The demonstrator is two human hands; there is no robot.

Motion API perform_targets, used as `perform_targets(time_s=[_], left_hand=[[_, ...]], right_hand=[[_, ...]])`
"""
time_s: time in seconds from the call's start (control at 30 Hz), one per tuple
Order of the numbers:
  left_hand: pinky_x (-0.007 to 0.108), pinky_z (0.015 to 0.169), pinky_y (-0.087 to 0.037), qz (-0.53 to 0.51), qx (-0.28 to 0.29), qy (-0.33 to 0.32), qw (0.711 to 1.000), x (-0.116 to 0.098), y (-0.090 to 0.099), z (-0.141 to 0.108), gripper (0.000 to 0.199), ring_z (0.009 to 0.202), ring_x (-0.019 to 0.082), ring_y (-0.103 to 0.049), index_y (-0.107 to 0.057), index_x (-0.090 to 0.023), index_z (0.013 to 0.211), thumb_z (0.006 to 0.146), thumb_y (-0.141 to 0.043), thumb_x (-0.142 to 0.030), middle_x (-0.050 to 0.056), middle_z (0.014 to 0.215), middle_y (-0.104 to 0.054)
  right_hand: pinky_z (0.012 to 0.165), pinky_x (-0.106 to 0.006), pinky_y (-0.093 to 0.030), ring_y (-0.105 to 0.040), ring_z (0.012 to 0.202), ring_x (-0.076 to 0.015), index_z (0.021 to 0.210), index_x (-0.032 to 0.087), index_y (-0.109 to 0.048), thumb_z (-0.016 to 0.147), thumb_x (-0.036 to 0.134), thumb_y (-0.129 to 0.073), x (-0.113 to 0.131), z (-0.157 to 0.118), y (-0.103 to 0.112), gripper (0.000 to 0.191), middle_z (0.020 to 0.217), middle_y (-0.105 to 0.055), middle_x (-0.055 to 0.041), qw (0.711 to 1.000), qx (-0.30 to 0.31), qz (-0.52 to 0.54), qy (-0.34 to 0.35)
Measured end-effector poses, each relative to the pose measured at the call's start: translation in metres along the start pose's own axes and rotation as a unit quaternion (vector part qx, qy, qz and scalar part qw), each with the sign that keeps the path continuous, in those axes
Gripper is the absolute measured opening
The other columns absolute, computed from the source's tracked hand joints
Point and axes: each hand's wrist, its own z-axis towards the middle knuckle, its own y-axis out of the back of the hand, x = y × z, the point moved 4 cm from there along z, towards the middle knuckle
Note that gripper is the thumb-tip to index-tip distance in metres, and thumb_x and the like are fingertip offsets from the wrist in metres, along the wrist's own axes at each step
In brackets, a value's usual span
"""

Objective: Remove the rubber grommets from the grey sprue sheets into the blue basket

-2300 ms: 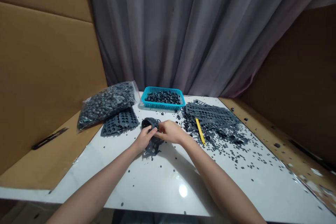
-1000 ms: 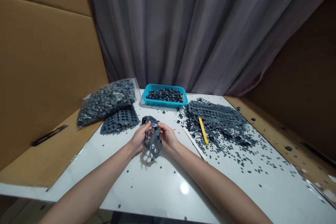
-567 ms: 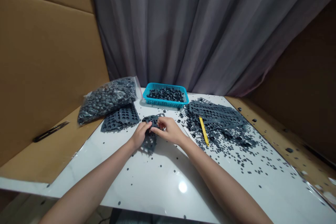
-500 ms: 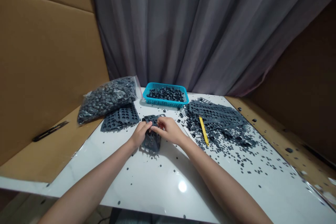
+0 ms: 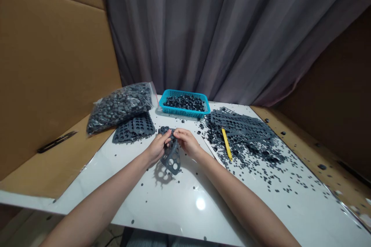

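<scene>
Sheet point(image 5: 175, 153), dark grey with round holes, hangs between the two hands just above the middle of the white table point(image 5: 162, 208), its lower end curling toward the person and its shadow falling beneath. Left hand point(image 5: 158, 146) holds it in a narrow grip, thumb on top and fingers curled under. Right hand point(image 5: 188, 142) nips the upper right edge between thumb and fingertips; whether a small piece is also caught there, I cannot tell. Both forearms reach in from below, slanting inward until the hands nearly meet.

Beyond stand one blue basket point(image 5: 188, 112) of small black pieces and one clear bag point(image 5: 121, 108) of similar ones, resting partly on a left stack point(image 5: 136, 127) of at least two holed sheets. At right are one pile point(image 5: 243, 125) of sheets, overlapping too much to count, one yellow tool point(image 5: 226, 144), one white stick point(image 5: 212, 150) and countless scraps point(image 5: 271, 177).
</scene>
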Motion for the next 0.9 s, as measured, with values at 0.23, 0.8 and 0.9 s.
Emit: perform_targets(time_s=[0.23, 0.8, 0.9], left_hand=[[0.020, 0.047, -0.033, -0.047, 0.002, 0.011, 0.999, 0.004, 0.000, -0.001, 0.048, 0.043, 0.005, -0.036, -0.037, -0.017, 0.048, 0.063, -0.075, -0.043, -0.007, 0.044, -0.037], [0.023, 0.060, -0.042, -0.028, 0.035, -0.019, 0.999, -0.009, 0.005, -0.002, 0.046, 0.057, 0.012, -0.047, -0.045, -0.018, 0.049, 0.081, -0.052, -0.050, 0.000, 0.054, -0.049], [0.025, 0.060, -0.043, -0.067, 0.015, 0.000, 0.998, -0.012, 0.006, -0.003, 0.035, 0.057, 0.014, -0.047, -0.045, -0.018, 0.050, 0.082, -0.048, -0.032, 0.002, 0.057, -0.050]], right_hand=[[0.048, -0.023, -0.030, -0.036, 0.047, -0.0100, 0.059, 0.020, -0.046, 0.057, 0.034, -0.067, -0.011, -0.004, 0.001, 0.025, 0.049, -0.039, 0.0057, 0.995, -0.078, 0.056, -0.025], [0.053, -0.027, -0.023, -0.027, 0.054, -0.0119, 0.058, 0.021, -0.042, 0.069, 0.059, -0.061, 0.045, 0.001, 0.026, 0.044, 0.058, -0.029, 0.0031, 0.996, -0.027, -0.039, 0.081], [0.052, -0.027, -0.021, -0.025, 0.053, -0.0117, 0.056, 0.021, -0.041, 0.067, 0.064, -0.061, 0.051, 0.000, 0.028, 0.048, 0.056, -0.029, 0.0033, 0.997, -0.015, -0.044, 0.069]])
